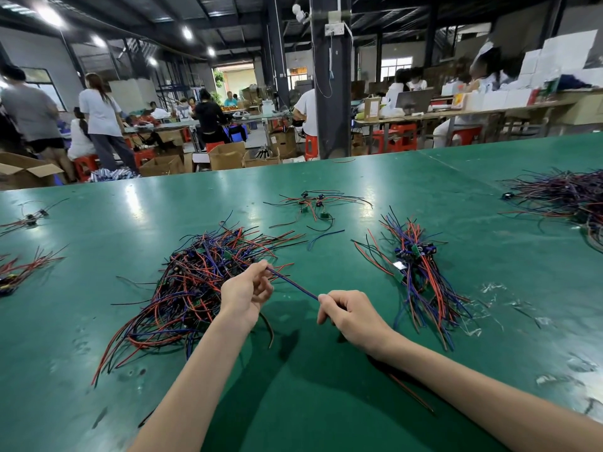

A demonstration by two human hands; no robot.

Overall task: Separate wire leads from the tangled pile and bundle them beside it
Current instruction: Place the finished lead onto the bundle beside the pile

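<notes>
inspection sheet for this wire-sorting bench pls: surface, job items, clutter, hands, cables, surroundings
Surface: glossy green table top, scuffed.
Job's things: tangled pile of red, blue and black wire leads left of centre; tidier bundle of the same leads to its right.
Clutter: small loose wire cluster behind; more wire heaps at the table's edges; clear plastic scraps.
Grippers: left hand and right hand pinch one blue wire, stretched between them.
Cables: nothing seen apart from the leads.
Surroundings: workshop, other workers, cardboard boxes, red stools.
</notes>
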